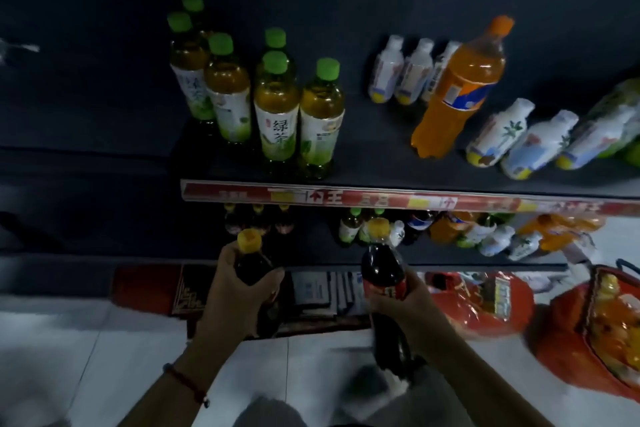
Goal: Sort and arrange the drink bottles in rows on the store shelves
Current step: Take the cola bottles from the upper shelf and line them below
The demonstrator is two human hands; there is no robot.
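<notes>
**Two dark bottles in hand, below the upper shelf**

Two dark drink bottles with yellow caps, one per hand. My left hand (239, 291) has its fingers (273, 279) wrapped around the left dark bottle (250, 265), gripping it near the shoulder, cap pointing toward 12 o'clock. My right hand (407, 308) grips the right dark bottle (382, 274) around its red label, cap up at 12 o'clock, base blurred down near 6 o'clock. Both bottles sit in front of the lower shelf (311, 253), just under the red price strip (381, 198).

Upper shelf (374, 163): cluster of green-cap tea bottles (277, 104) upright at about 11 o'clock, roughly in short rows. Tall orange soda bottle (460, 87) at 1 o'clock, with small white bottles (401, 73) just behind it. More white bottles with palm print (498, 132) run toward 3 o'clock, touching side to side.

Lower shelf: three dark yellow-cap bottles (256, 218) at the back, directly beyond my left hand. Mixed green, white and orange bottles (450, 229) crowd the 2 o'clock side, order hard to tell.

Floor: red basket (595, 329) at 4 o'clock holding orange bottles, red plastic pack (485, 302) beside it, dark patterned mat (149, 288) at 9 o'clock. Red cord bracelet (187, 383) on my left wrist.
</notes>
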